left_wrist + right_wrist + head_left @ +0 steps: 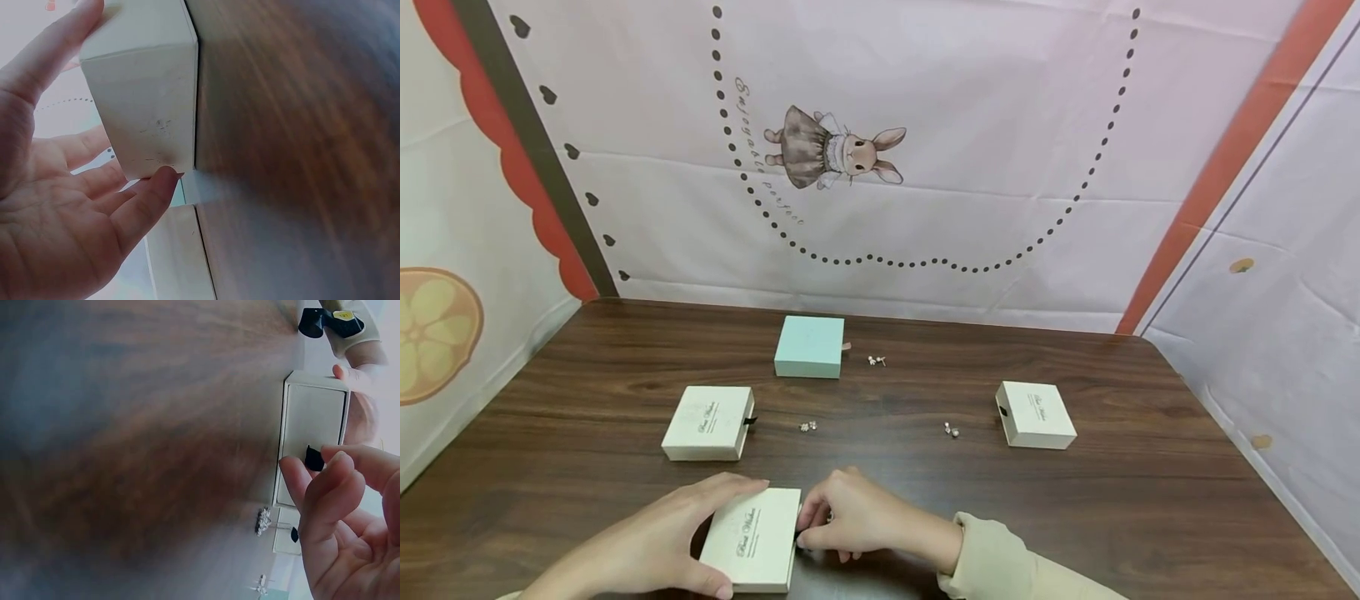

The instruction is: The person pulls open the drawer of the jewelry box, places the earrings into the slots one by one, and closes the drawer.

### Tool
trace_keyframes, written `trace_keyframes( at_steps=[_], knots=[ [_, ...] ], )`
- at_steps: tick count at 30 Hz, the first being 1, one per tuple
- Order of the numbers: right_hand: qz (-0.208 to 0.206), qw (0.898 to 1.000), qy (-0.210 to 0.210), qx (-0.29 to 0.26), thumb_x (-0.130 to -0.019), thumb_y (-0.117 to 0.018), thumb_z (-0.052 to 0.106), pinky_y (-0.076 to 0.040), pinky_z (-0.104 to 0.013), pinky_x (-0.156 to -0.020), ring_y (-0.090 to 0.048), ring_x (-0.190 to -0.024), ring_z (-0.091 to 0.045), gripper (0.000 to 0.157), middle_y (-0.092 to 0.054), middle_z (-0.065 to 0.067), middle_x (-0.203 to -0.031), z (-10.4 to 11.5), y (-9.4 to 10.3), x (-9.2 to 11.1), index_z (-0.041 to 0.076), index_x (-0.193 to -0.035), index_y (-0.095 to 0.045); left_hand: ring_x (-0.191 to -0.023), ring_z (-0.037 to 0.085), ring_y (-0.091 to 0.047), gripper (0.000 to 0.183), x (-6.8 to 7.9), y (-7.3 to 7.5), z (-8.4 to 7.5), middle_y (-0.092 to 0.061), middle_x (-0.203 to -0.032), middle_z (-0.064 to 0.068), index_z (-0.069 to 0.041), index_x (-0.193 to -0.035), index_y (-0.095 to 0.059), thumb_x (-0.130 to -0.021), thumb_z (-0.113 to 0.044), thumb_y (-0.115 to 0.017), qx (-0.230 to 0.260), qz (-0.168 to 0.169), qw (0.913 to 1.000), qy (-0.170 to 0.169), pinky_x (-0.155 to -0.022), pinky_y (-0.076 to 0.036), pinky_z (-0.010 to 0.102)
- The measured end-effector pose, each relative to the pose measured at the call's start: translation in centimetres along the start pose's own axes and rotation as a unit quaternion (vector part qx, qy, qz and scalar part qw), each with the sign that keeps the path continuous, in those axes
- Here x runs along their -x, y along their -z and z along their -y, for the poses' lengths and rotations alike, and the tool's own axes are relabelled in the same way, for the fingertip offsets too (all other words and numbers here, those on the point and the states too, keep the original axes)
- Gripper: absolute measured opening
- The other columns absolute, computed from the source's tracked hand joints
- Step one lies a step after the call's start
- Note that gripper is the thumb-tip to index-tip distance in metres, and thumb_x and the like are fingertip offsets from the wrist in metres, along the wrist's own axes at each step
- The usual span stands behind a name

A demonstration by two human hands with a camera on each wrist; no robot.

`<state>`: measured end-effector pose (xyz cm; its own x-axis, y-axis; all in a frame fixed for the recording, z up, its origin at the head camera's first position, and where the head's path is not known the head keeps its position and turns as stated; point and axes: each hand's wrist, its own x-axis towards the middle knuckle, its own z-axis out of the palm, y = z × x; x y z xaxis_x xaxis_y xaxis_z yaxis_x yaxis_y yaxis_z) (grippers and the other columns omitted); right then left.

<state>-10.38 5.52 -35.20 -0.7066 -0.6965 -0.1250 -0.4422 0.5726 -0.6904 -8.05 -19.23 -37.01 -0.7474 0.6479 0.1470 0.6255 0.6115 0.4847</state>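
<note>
A cream drawer-style gift box [751, 542] with "Best Wishes" lettering lies flat at the table's front. My left hand [658, 537] grips it from the left, thumb on the near side and fingers over the far side. On the box's right face is a short black ribbon tab [314, 459], which my right hand [857, 521] pinches between thumb and finger. The drawer looks closed. Under the right hand a bit of a small sparkling earring [831, 517] shows, mostly hidden by the fingers.
Another cream box [709, 423] stands behind on the left, a mint-green box [809, 347] at the back, and a smaller cream box [1037, 415] at right. Small earring pairs lie near them: left [808, 426], back [876, 361] and right [951, 430].
</note>
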Motion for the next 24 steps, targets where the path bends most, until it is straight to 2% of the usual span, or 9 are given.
trace_keyframes(
  at_steps=[8,12,24],
  knots=[
    [0.001,0.997,-0.021,-0.078,-0.073,-0.064,-0.003,-0.042,-0.022,-0.033,-0.043,-0.029,0.0,0.009,-0.063,0.007,-0.057,-0.13,-0.19,-0.04,0.006,-0.075,-0.064,-0.109,0.013,-0.049,0.085,-0.1,0.06,-0.04,-0.051,-0.125,0.002,-0.016,-0.134,-0.043,-0.063,-0.052,-0.074,0.014,0.007,0.9999,-0.004,-0.081,-0.043,0.026],
    [0.001,0.995,-0.021,-0.095,-0.074,-0.066,-0.003,-0.043,-0.023,-0.033,-0.043,-0.029,0.0,0.008,-0.064,0.004,-0.056,-0.15,-0.23,-0.12,0.005,-0.074,-0.064,-0.109,0.012,-0.049,0.084,-0.04,0.1,-0.04,-0.051,-0.124,0.002,-0.016,-0.133,-0.043,-0.063,-0.052,-0.074,0.017,0.006,0.9998,-0.006,-0.082,-0.043,0.026],
    [-0.005,0.998,-0.007,-0.063,-0.076,-0.068,0.0,-0.042,-0.021,-0.033,-0.043,-0.028,0.0,0.012,-0.064,0.004,-0.056,-0.17,-0.19,-0.06,0.007,-0.068,-0.063,-0.109,0.012,-0.048,0.085,-0.02,0.28,-0.04,-0.05,-0.125,0.002,-0.017,-0.134,-0.043,-0.063,-0.053,-0.073,0.024,0.012,0.9996,0.006,-0.081,-0.042,0.026]
  ],
)
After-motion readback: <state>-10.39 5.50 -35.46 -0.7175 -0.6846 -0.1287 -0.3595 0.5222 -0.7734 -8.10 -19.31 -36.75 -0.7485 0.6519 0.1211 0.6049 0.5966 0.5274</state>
